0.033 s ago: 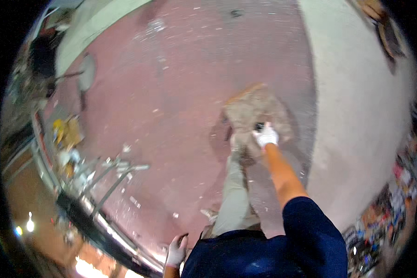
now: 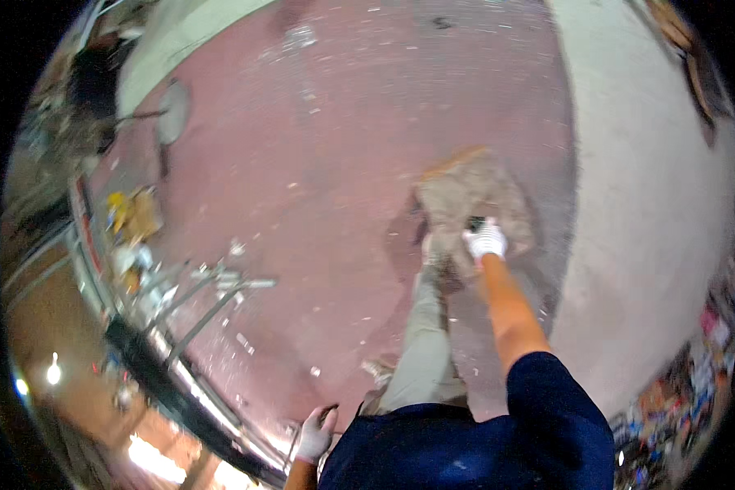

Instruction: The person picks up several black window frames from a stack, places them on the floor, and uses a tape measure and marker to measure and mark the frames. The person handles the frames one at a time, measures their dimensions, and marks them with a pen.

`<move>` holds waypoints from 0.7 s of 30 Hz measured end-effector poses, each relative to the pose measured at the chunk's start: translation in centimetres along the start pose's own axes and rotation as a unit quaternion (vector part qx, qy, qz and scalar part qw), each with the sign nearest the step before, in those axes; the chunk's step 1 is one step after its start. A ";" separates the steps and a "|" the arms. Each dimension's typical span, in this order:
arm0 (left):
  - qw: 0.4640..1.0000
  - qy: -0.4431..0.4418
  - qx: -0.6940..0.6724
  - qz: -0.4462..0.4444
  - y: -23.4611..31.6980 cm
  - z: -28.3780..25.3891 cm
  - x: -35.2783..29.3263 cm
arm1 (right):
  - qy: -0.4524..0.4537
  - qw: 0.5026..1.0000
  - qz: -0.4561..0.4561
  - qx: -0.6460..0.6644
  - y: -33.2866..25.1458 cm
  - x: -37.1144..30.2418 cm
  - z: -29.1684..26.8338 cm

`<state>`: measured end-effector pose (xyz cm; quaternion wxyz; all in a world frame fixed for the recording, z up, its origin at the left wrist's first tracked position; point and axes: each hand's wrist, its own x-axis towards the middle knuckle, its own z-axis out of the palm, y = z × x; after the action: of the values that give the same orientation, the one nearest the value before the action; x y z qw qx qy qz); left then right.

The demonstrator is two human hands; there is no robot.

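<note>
Starting at the left, we are seeing a yellow thing point(image 2: 118, 211) and a brown box point(image 2: 145, 214) lying close together beside a long rail point(image 2: 196, 398), probably pushed there to be out of the way. Just above them a grey disc point(image 2: 173, 113) is standing near the far pale strip, and a metal frame point(image 2: 220, 287) is sitting inward of the rail among white scraps.

Our left hand point(image 2: 312, 437), in a white glove, is hanging low beside the body. Something dark is showing at its fingers, but blur is hiding whether they are pinching it or standing spread. A trouser leg point(image 2: 420, 351) is pointing forward, its foot coming near the lower side of a tan sack point(image 2: 465, 192). The sack is lying or hanging right of centre, ahead of us; we are unable to tell whether it is touching the floor.

Our right hand point(image 2: 488, 239), also gloved, is closing around a black thing point(image 2: 476, 223) in front of the sack, which is probably serving as a handle. We are holding the arm well out, perhaps so that the sack is staying apart from our legs.

As for edges, the rail and frame are bounding the left side. The red floor point(image 2: 335, 204) is spreading widely from the frame to the sack, giving us plenty of room, though small scraps are dotting it. Just right of the sack, the red is ending along a curved line against a pale floor point(image 2: 629, 204), and beyond that a mixed heap point(image 2: 670, 400) is closing off the lower right.
</note>
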<state>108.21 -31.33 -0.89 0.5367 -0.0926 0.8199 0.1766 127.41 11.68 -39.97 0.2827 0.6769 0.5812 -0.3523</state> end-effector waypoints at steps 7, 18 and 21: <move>0.989 -0.014 0.128 0.074 -5.3 -1.5 -0.6 | -0.087 0.985 -0.137 0.055 -4.1 -8.9 -1.2; 0.905 -0.086 -0.316 0.270 -10.3 -8.3 -0.5 | -0.190 0.803 -0.557 -0.092 -13.3 -54.0 6.1; 0.806 -0.120 -0.523 0.250 -14.6 -12.1 -0.6 | -0.120 0.771 -0.621 -0.074 -12.7 -61.9 11.6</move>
<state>103.17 -49.48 1.28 0.4381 -0.1293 0.5272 0.7165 108.42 -31.84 3.36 0.1189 0.0984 0.8605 -0.4855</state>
